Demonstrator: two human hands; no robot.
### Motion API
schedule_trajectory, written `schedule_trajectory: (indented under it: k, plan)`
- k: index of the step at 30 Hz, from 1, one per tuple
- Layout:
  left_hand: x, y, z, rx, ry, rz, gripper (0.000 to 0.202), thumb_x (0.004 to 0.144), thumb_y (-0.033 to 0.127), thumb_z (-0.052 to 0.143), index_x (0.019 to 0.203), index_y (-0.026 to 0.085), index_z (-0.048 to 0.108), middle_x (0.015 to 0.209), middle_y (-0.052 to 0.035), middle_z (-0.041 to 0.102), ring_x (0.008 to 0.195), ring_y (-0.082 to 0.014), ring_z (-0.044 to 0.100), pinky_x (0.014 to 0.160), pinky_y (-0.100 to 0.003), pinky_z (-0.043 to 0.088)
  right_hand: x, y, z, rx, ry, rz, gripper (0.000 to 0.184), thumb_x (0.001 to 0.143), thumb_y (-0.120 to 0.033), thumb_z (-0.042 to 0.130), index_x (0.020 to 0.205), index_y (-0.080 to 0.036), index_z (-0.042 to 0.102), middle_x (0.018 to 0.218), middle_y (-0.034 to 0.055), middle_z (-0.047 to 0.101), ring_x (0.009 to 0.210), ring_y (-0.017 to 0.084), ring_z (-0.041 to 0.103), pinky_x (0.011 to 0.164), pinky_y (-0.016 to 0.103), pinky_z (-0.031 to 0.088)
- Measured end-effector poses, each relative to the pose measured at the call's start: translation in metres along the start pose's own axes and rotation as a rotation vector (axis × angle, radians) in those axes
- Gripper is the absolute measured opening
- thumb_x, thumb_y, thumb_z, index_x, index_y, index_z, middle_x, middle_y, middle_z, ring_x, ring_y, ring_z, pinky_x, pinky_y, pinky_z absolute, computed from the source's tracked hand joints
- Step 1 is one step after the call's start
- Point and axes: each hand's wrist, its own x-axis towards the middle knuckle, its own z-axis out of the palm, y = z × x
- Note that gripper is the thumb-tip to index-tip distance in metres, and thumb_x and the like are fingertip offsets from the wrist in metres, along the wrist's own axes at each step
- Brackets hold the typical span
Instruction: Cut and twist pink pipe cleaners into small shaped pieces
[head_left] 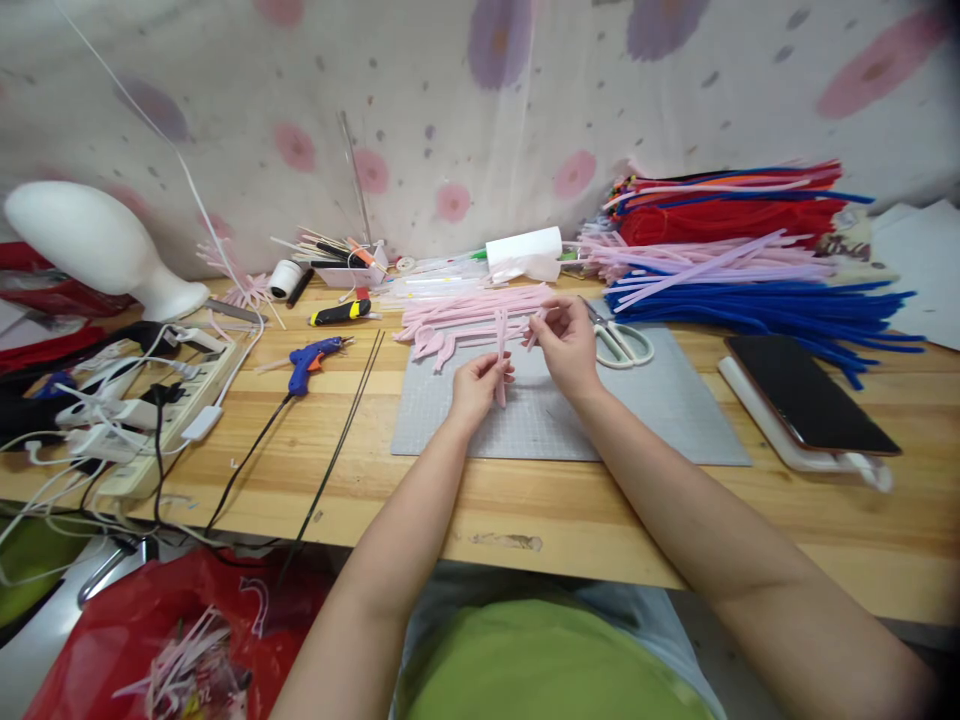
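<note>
A head-worn camera looks down on a wooden table, and the account runs from left to right. Far to the left of the fingers lie a white power strip with tangled cables and a blue glue gun, both well apart from the hands. Over a grey cutting mat the left hand has its fingers closed together around the lower part of a pink pipe cleaner piece, whose long axis stands nearly upright in the picture, running away from the body. The piece rises just above the left fingertips and bends to the right at its top, towards the other hand. The right hand, just beside the left and slightly farther from the body, pinches the piece's upper end between thumb and fingertips, fingers drawn close on it. Both hands touch the same piece; the left holds the lower stem, the right the top. Just beyond the fingers lies a heap of pink pipe cleaners. To the right of the right hand rest white scissors, then blue pipe cleaners, and a dark phone on a white stand
</note>
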Motion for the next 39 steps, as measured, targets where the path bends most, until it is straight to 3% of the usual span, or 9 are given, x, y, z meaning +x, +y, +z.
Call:
schedule_trajectory:
  k: [3,8,13,19,24,32,39]
  plan:
    - [0.0,0.0,0.001,0.012,-0.031,-0.001,0.027,0.062,0.032,0.067,0.081,0.013,0.063,0.064,-0.0006,0.062,0.052,-0.0088,0.057,0.054,-0.022,0.045,-0.001,0.002,0.002,0.069,-0.091,0.107,0.027,0.069,-0.032,0.06,0.087,-0.023,0.043,0.062,-0.0061,0.047,0.056,0.011,0.055,0.05,0.024,0.047]
    - [-0.001,0.002,0.001,-0.04,-0.033,-0.003,0.047,0.059,0.034,0.07,0.098,0.015,0.054,0.064,0.0009,0.062,0.055,-0.0125,0.06,0.057,-0.025,0.047,-0.003,-0.001,0.002,0.011,-0.344,0.174,0.025,0.067,-0.032,0.062,0.085,-0.02,0.05,0.058,-0.0055,0.05,0.051,0.009,0.053,0.05,0.024,0.045]
    - [-0.001,0.006,0.0,-0.078,0.032,0.0,0.066,0.054,0.033,0.074,0.108,0.019,0.039,0.068,0.001,0.065,0.057,-0.0152,0.063,0.059,-0.028,0.048,-0.001,-0.004,-0.003,-0.023,-0.375,0.171,0.026,0.068,-0.033,0.061,0.087,-0.017,0.057,0.06,-0.0037,0.054,0.051,0.009,0.052,0.052,0.024,0.044]
    - [-0.002,0.008,0.001,-0.042,-0.03,-0.054,0.041,0.055,0.035,0.073,0.082,0.015,0.05,0.07,-0.0032,0.066,0.06,-0.015,0.064,0.059,-0.025,0.045,-0.003,-0.005,-0.003,-0.232,-0.246,0.036,0.018,0.07,-0.028,0.056,0.086,-0.018,0.058,0.066,-0.0018,0.056,0.058,0.009,0.052,0.054,0.023,0.043]
    - [-0.004,0.009,0.001,-0.059,-0.09,-0.06,0.04,0.055,0.033,0.073,0.086,0.014,0.057,0.083,-0.0056,0.066,0.068,-0.0145,0.063,0.063,-0.026,0.045,-0.008,-0.004,-0.001,-0.348,-0.145,-0.042,0.014,0.073,-0.028,0.054,0.083,-0.019,0.057,0.072,-0.0001,0.058,0.064,0.011,0.054,0.056,0.023,0.044]
    - [0.003,0.007,-0.007,0.058,0.052,0.07,0.025,0.063,0.039,0.065,0.068,0.015,0.064,0.059,0.0022,0.057,0.056,-0.0072,0.049,0.056,-0.02,0.039,-0.008,-0.009,0.0,-0.312,-0.41,-0.011,0.016,0.072,-0.027,0.057,0.083,-0.019,0.066,0.084,0.0042,0.066,0.071,0.014,0.059,0.063,0.027,0.046]
    - [0.005,0.004,-0.008,0.034,0.12,0.093,0.024,0.063,0.038,0.065,0.071,0.015,0.066,0.066,0.001,0.061,0.062,-0.0083,0.053,0.063,-0.021,0.042,-0.009,-0.01,0.0,-0.372,-0.531,0.013,0.02,0.072,-0.023,0.056,0.088,-0.02,0.068,0.081,0.0037,0.067,0.067,0.013,0.058,0.062,0.027,0.045]
